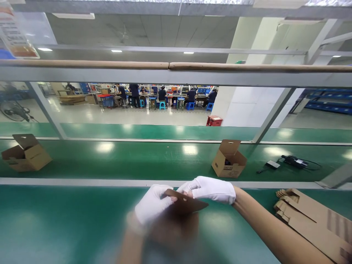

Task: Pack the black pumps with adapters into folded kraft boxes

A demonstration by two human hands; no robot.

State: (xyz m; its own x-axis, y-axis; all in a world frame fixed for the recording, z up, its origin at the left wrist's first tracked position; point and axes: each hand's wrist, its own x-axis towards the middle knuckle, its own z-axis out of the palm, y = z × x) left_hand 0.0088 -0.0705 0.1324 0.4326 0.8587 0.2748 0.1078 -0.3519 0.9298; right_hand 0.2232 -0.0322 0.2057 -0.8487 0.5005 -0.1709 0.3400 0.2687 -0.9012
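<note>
A green bench (68,212) spreads beneath the gloved left hand (152,205) and right hand (211,189); flattened cartons (310,220) lie stacked to their right; ahead of them, an open box (229,163) stands rightward, a second box (29,156) far left; the brown carton (181,227), blurred below, is between the hands, which together pinch its upper flap (189,205); I'd say they're working that flap, and the next move calls for gentle, even pressure.

A brown cardboard box (185,211), blurred below, apparently slants over the green worktop (68,220).
</note>
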